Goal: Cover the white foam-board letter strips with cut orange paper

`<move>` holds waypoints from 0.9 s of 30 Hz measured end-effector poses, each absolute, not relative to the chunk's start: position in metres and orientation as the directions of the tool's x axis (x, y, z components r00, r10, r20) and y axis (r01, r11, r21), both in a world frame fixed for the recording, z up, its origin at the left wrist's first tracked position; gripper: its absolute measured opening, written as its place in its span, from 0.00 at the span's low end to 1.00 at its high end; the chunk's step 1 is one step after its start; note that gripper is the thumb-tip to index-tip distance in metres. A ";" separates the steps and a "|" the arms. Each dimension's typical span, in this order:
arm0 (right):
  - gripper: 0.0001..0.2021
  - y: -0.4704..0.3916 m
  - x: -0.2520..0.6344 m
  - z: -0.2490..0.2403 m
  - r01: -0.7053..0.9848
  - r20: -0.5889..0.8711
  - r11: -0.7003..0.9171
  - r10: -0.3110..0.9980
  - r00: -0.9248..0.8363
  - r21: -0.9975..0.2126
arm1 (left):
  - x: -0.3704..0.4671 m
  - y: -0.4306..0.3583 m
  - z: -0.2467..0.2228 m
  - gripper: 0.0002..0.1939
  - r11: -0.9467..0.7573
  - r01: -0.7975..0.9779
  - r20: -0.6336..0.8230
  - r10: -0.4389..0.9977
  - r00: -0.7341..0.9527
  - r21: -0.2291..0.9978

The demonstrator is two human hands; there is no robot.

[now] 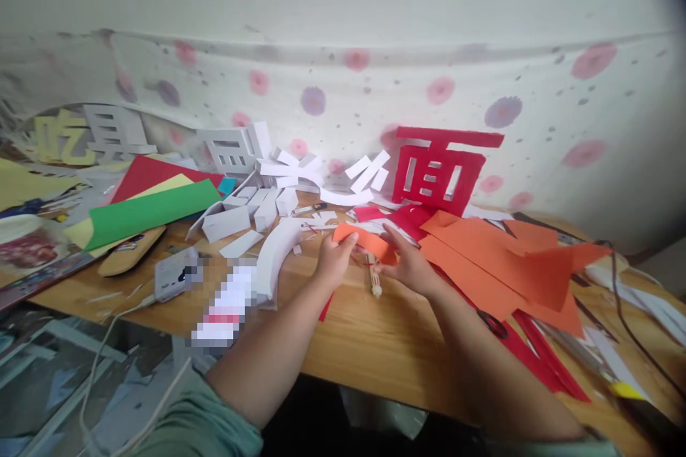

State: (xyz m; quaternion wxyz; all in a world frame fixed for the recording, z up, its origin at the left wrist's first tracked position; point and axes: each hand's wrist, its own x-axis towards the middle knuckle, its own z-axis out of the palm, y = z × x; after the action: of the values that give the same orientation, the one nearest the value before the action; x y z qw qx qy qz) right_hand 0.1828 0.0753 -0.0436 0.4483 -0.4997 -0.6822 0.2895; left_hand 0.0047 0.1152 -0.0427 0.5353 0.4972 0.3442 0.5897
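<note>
A small orange strip [369,239], seemingly paper or felt, is held up over the middle of the wooden table. My left hand [336,257] pinches its left end between thumb and fingers. At the strip's right end, the thumb and fingers of my right hand [410,268] close around its edge. Just below the strip lies a small light-coloured stick-like tool [374,278], partly hidden. Larger orange sheets [487,257] overlap to the right of my right hand. Behind them a red cut-out character [436,170] stands upright against the cloth.
White foam blocks [228,221] and a curved white piece [276,257] lie left of my hands. Further left are a green sheet [153,214], a white power strip [174,275] with a cable and a wooden object [131,251]. Scissors [491,325] lie among red pieces at right.
</note>
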 end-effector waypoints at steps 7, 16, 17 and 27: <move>0.17 0.068 0.197 -0.051 0.115 0.109 0.104 0.994 0.034 -0.988 | -0.034 0.109 -0.009 0.15 -0.291 -0.019 0.290 0.943 0.163 0.956; 0.16 0.079 0.218 -0.058 -0.092 0.072 0.099 0.962 0.262 -0.991 | -0.141 0.145 0.008 0.23 0.006 0.717 0.252 0.934 -0.252 0.697; 0.16 0.079 0.218 -0.057 -0.100 0.065 0.092 0.968 0.242 -0.991 | -0.141 0.146 0.007 0.22 0.033 0.721 0.225 0.939 -0.260 0.692; 0.09 0.048 0.179 -0.051 0.182 -0.094 -0.036 0.941 -0.326 -0.983 | -0.092 0.115 0.038 0.27 -0.032 0.805 0.187 0.977 -0.098 0.593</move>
State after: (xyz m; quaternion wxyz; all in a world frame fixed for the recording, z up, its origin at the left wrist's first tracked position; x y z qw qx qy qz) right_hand 0.1792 0.0479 -0.0509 0.3462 -0.4662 -0.6019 0.5482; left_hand -0.0924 0.1150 0.0375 0.1464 0.6552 0.6800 0.2947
